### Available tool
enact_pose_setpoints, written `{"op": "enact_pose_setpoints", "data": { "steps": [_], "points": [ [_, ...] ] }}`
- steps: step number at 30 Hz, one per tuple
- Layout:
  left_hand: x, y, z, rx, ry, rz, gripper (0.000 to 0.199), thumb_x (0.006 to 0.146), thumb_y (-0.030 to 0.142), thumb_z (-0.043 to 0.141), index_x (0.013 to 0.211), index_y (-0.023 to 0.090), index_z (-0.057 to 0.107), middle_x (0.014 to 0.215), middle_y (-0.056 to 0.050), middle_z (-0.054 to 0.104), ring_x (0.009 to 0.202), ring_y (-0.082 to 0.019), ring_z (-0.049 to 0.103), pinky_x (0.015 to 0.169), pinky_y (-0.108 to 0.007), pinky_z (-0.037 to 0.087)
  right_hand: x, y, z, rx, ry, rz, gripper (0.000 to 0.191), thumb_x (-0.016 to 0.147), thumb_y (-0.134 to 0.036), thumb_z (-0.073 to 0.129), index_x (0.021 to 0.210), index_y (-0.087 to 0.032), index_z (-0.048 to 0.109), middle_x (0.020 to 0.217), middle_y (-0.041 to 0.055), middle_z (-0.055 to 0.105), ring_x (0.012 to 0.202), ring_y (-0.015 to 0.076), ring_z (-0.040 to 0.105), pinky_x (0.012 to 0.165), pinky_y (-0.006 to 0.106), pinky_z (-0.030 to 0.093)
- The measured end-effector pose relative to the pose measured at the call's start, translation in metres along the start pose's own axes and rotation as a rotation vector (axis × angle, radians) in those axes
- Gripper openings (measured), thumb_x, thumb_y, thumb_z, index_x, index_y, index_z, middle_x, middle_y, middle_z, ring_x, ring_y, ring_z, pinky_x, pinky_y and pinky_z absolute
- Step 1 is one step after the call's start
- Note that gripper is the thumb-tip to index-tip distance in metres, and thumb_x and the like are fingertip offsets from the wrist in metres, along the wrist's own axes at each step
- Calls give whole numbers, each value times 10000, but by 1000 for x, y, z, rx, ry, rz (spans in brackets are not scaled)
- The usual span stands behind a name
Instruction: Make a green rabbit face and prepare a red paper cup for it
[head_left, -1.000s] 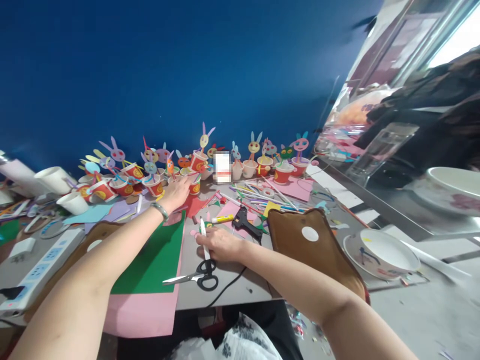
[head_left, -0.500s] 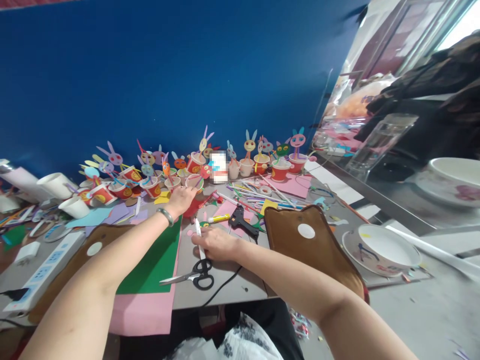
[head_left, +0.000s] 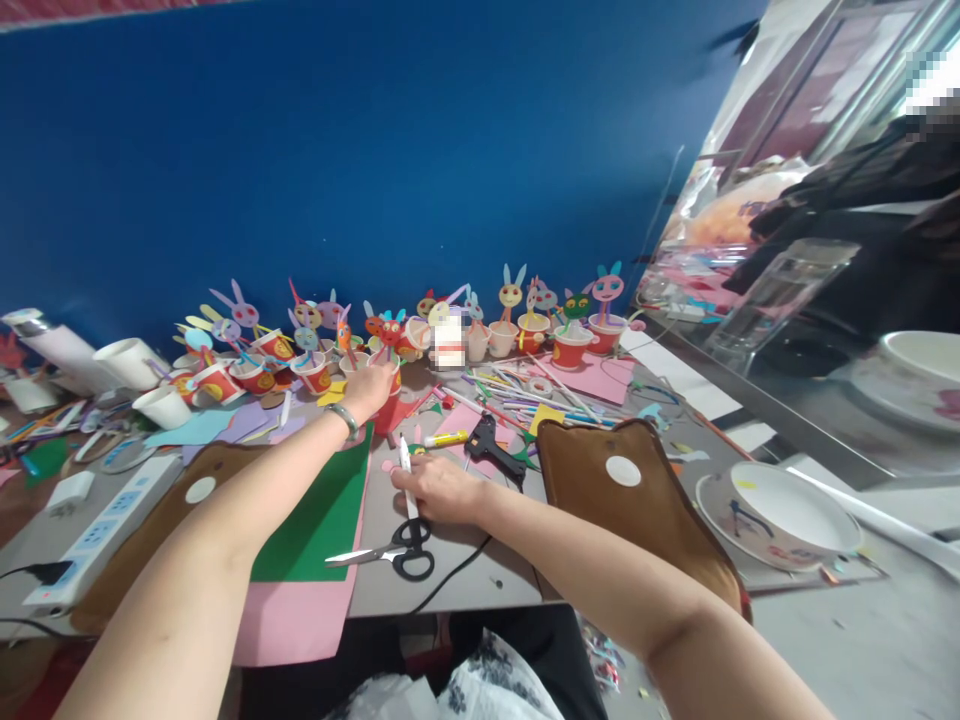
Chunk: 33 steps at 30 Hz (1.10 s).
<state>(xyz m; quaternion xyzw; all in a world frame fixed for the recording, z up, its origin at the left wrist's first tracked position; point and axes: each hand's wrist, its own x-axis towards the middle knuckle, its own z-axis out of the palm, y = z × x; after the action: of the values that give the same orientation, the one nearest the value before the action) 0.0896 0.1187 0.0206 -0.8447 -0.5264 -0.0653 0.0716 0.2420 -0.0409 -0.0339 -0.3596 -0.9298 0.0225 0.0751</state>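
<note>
My left hand [head_left: 365,394] reaches toward the row of decorated cups, its fingers closed around a red paper cup [head_left: 396,376]. A red paper animal face [head_left: 391,333] stands up from that cup. Nearer to me, my right hand [head_left: 444,488] rests on the table with its fingers closed on a white marker pen [head_left: 406,462]. Black-handled scissors [head_left: 409,550] lie open just below the pen. Beside the right hand are a yellow pen [head_left: 447,438] and a black glue gun [head_left: 495,450]. Green paper [head_left: 319,525] lies under my left forearm.
Several paper cups with animal faces, such as a red cup [head_left: 571,347], line the blue wall [head_left: 375,150]. Brown cushions [head_left: 581,500] lie on the table. A power strip [head_left: 105,530] is at left, a white bowl [head_left: 780,525] at right. Pink paper [head_left: 296,625] overhangs the front edge.
The red animal face has moved from leaning right to upright over the cup. A cup behind it has tipped to the right with its pale rabbit face. My right hand keeps its place on the marker.
</note>
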Motion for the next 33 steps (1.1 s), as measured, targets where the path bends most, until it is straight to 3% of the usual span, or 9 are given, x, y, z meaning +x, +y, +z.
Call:
{"op": "enact_pose_setpoints", "data": {
  "steps": [6, 10, 20, 28, 33],
  "points": [
    [9, 0, -3, -41, 3, -30, 370, 1035, 268, 335, 1140, 175, 678, 1003, -146, 745, 958, -255, 701, 797, -327, 481, -1, -1, -3, 19, -20, 2, 326, 987, -280, 518, 1270, -135, 591, 985, 127, 682, 868, 212, 611, 748, 302, 442],
    [13, 0, -4, -54, 15, -38, 346, 1018, 236, 358, 1093, 166, 688, 995, -150, 748, 934, -259, 706, 766, -326, 467, -1, 0, -1, 22, -7, 0, 395, 982, -264, 527, 1356, -140, 543, 986, 126, 682, 899, 227, 614, 763, 311, 451],
    [7, 3, -5, -59, 42, -30, 345, 1025, 268, 374, 1073, 157, 698, 988, -142, 748, 917, -244, 703, 772, -324, 475, -1, 2, 5, 60, 37, -13, 425, 999, -311, 520, 1371, -106, 540, 993, 155, 691, 949, 250, 621, 808, 341, 470],
    [11, 9, -9, -14, 94, 52, 286, 998, 305, 469, 1054, 125, 683, 981, -161, 731, 936, -282, 698, 773, -355, 485, -1, 3, 8, 90, 59, -8, 416, 986, -293, 539, 1355, -102, 557, 981, 156, 692, 921, 243, 628, 811, 345, 467],
    [14, 15, -8, 26, 135, 177, 297, 1013, 266, 437, 1153, 119, 654, 1144, -167, 682, 991, -272, 675, 794, -356, 490, 0, 2, 5, 78, 43, -15, 351, 994, -306, 518, 1275, -108, 592, 969, 153, 696, 908, 244, 622, 809, 341, 463]
  ]
}}
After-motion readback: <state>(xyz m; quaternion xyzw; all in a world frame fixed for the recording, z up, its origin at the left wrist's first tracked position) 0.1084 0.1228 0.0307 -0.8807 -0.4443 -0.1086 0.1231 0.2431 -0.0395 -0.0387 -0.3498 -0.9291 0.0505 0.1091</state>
